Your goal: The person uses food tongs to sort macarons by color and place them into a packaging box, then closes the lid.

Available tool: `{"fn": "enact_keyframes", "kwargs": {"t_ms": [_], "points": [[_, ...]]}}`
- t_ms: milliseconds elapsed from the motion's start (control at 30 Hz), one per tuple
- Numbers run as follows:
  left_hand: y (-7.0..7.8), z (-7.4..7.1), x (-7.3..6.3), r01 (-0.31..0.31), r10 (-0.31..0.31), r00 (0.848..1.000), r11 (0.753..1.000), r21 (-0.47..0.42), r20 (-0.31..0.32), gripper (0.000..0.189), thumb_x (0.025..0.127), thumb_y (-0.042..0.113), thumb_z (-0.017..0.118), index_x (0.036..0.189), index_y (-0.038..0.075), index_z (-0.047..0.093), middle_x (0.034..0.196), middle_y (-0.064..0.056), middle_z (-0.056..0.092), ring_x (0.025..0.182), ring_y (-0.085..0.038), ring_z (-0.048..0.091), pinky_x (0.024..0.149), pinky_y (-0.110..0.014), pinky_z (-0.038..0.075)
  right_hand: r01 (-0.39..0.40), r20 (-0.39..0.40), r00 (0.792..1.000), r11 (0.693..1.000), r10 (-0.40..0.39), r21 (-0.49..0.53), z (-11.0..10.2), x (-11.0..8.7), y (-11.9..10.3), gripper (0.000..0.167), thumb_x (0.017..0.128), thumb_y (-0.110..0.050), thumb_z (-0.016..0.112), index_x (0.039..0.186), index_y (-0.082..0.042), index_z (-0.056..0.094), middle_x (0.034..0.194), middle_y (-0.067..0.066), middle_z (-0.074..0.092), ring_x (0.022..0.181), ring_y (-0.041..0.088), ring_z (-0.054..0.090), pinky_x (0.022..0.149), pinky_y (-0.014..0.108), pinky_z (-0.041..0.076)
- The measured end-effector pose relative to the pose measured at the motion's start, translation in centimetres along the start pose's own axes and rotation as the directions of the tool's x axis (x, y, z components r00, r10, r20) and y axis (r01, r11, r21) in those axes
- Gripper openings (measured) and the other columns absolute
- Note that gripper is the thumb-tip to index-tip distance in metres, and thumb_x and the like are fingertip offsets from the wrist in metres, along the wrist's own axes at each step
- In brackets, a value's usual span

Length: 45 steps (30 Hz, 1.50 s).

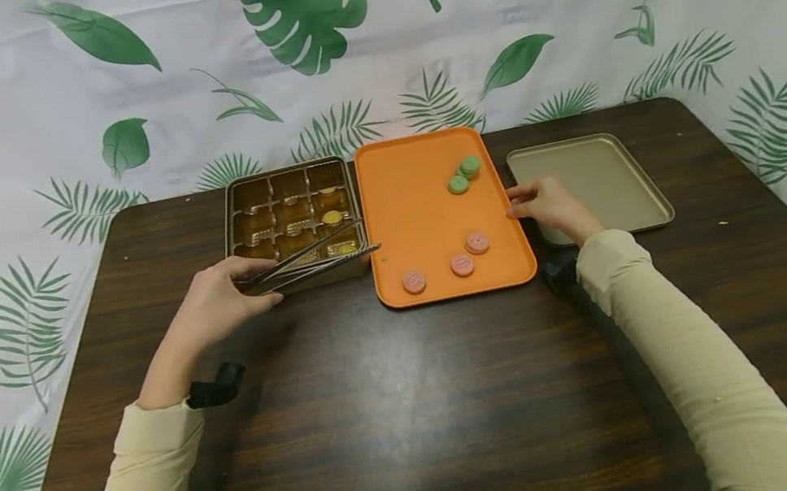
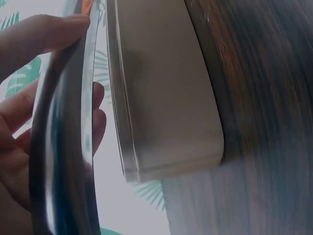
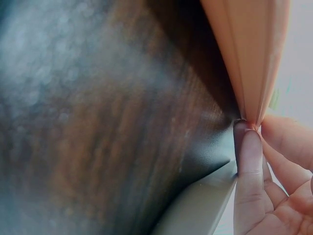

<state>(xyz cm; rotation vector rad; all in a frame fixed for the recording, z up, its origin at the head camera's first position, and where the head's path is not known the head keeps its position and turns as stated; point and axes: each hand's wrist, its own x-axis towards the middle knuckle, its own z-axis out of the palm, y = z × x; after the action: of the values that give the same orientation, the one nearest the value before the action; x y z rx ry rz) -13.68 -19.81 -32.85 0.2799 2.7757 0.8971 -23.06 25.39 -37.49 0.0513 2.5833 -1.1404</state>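
Observation:
My left hand (image 1: 212,304) holds metal tongs (image 1: 326,268), whose parted tips reach over the right side of a sectioned box (image 1: 340,276) to the orange tray's edge. In the left wrist view the thumb lies along the tongs (image 2: 63,137), beside the box's plain wall (image 2: 166,88). Yellow macarons (image 1: 333,217) sit in two right-hand compartments. With thumb and fingers my right hand (image 1: 554,209) pinches the right rim of the orange tray (image 1: 418,201). Two green macarons (image 1: 470,166) lie toward its back, three pink macarons (image 1: 463,265) toward its front.
A gold baking tray (image 1: 588,181) lies to the right, partly behind my right hand. The dark wooden table (image 1: 413,407) extends in front of the trays. Behind it hangs a white cloth (image 1: 203,138) with green leaves. A small green crumb lies on the orange tray.

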Motion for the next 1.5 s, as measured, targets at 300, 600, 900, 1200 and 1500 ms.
{"fn": "enact_keyframes", "kwargs": {"t_ms": [300, 600, 900, 1200, 1500], "points": [[0.9, 1.0, 0.5, -0.04, 0.041, 0.998, 0.999, -0.016, 0.051, 0.048, 0.085, 0.02, 0.071, 0.129, 0.009, 0.06, 0.133, -0.017, 0.056, 0.122, -0.036, 0.052, 0.099, -0.053, 0.043, -0.014, 0.017, 1.0, 1.0, 0.014, -0.001, 0.0, -0.2, -0.1, 0.05, 0.093, -0.013, 0.06, 0.138, 0.005, 0.047, 0.128, 0.031, 0.053, 0.116, 0.04, 0.052, 0.104, 0.048, 0.041], [1.6, 2.0, 0.9, -0.098, 0.097, 0.993, 0.995, 0.017, 0.07, 0.046, 0.083, 0.019, 0.073, 0.127, 0.009, 0.062, 0.129, -0.017, 0.059, 0.121, -0.037, 0.054, 0.099, -0.053, 0.044, -0.011, 0.006, 1.0, 1.0, 0.011, -0.006, -0.1, -0.2, -0.1, 0.049, 0.093, -0.012, 0.06, 0.137, 0.006, 0.047, 0.128, 0.032, 0.053, 0.116, 0.04, 0.052, 0.102, 0.047, 0.043], [2.7, 3.2, 1.4, -0.191, 0.173, 0.976, 0.972, 0.135, 0.131, 0.044, 0.082, 0.018, 0.074, 0.123, 0.008, 0.065, 0.13, -0.019, 0.059, 0.12, -0.037, 0.056, 0.097, -0.052, 0.046, -0.015, 0.012, 1.0, 1.0, 0.015, 0.004, -0.1, -0.2, -0.2, 0.05, 0.093, -0.012, 0.06, 0.137, 0.006, 0.047, 0.128, 0.032, 0.053, 0.116, 0.04, 0.052, 0.103, 0.047, 0.042], [3.2, 3.6, 1.6, -0.234, 0.209, 0.967, 0.953, 0.191, 0.144, 0.042, 0.081, 0.019, 0.075, 0.121, 0.008, 0.067, 0.124, -0.017, 0.063, 0.1, -0.031, 0.065, 0.083, -0.045, 0.052, -0.008, 0.003, 1.0, 1.0, 0.008, 0.01, -0.1, 0.1, 0.0, 0.049, 0.093, -0.01, 0.06, 0.137, 0.006, 0.047, 0.126, 0.031, 0.054, 0.115, 0.039, 0.053, 0.103, 0.047, 0.042], [3.3, 3.5, 1.7, -0.248, 0.22, 0.964, 0.945, 0.211, 0.149, 0.039, 0.081, 0.018, 0.075, 0.118, 0.008, 0.069, 0.12, -0.015, 0.066, 0.095, -0.029, 0.067, 0.082, -0.044, 0.052, -0.005, -0.001, 1.0, 1.0, 0.005, 0.002, -0.1, -0.1, 0.0, 0.05, 0.092, -0.012, 0.061, 0.137, 0.007, 0.048, 0.125, 0.03, 0.055, 0.114, 0.04, 0.053, 0.102, 0.048, 0.043]]}}
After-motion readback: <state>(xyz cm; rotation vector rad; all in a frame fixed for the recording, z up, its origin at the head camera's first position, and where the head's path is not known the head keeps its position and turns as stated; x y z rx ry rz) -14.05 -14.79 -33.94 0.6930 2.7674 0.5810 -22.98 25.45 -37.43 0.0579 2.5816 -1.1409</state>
